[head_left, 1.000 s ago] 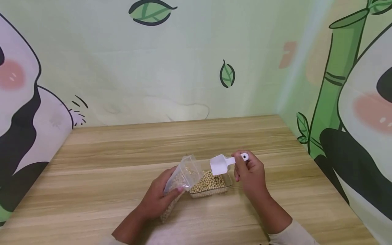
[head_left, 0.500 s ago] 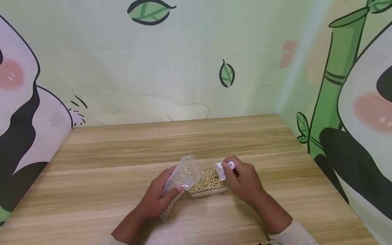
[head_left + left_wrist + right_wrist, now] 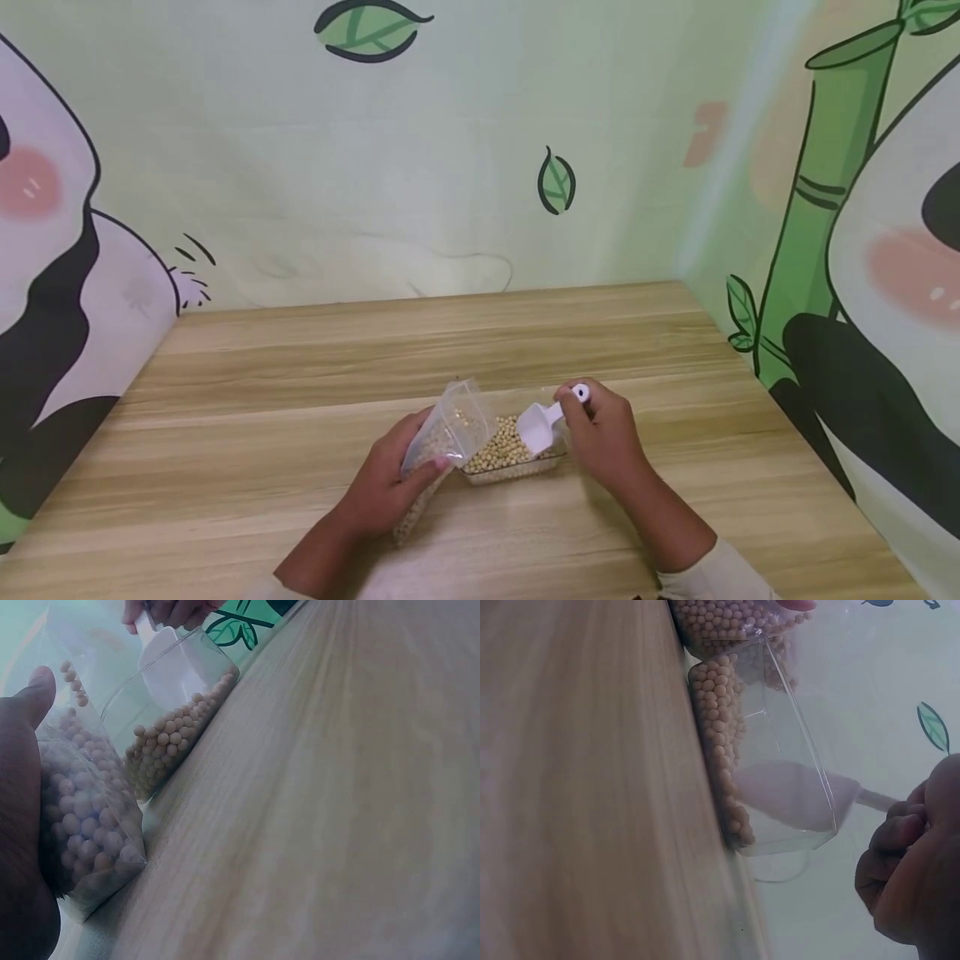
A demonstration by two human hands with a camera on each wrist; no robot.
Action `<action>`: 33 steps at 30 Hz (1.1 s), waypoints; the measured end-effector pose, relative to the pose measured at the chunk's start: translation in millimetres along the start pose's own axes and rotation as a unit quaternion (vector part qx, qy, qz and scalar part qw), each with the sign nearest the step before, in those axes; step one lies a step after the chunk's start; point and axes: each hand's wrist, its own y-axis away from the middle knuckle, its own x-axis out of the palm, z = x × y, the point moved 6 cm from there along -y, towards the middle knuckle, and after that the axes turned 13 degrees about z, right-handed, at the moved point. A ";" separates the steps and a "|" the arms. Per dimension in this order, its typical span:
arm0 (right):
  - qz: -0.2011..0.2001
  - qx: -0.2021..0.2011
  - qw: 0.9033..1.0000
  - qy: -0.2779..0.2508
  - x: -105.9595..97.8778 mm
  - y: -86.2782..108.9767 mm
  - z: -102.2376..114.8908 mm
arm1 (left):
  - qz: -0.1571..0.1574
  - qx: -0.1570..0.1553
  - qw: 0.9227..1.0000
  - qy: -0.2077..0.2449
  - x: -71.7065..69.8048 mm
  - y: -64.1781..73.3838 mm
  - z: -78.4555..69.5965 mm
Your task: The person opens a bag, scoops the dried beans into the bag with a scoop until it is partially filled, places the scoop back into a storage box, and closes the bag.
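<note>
My left hand (image 3: 393,483) grips a clear plastic bag (image 3: 442,429) partly filled with pale round beans, its mouth tilted toward a clear box. That clear box (image 3: 517,473) stands on the table just right of the bag and holds more of the beans (image 3: 498,450). With its fingers curled round the handle, my right hand (image 3: 603,429) holds a white scoop (image 3: 536,427). The scoop's bowl dips into the box at its right side, its tip at the beans in the right wrist view (image 3: 787,795). In the left wrist view the bag (image 3: 86,817) rests close against the box.
A wood-grain table (image 3: 300,358) spreads out around the box and the bag. Behind it hangs a pale green backdrop (image 3: 450,150) printed with leaves, bamboo and pandas, which also runs along both sides.
The right hand first lowered the scoop from above the box into it, turning the bowl steeply down, then tilted the bowl back up. The left hand and the bag have stayed put.
</note>
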 end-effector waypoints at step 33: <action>0.261 0.157 0.930 -0.206 18.1 -0.9 -25.3 | 0.002 -0.006 1.000 -0.007 -0.5 0.1 -0.2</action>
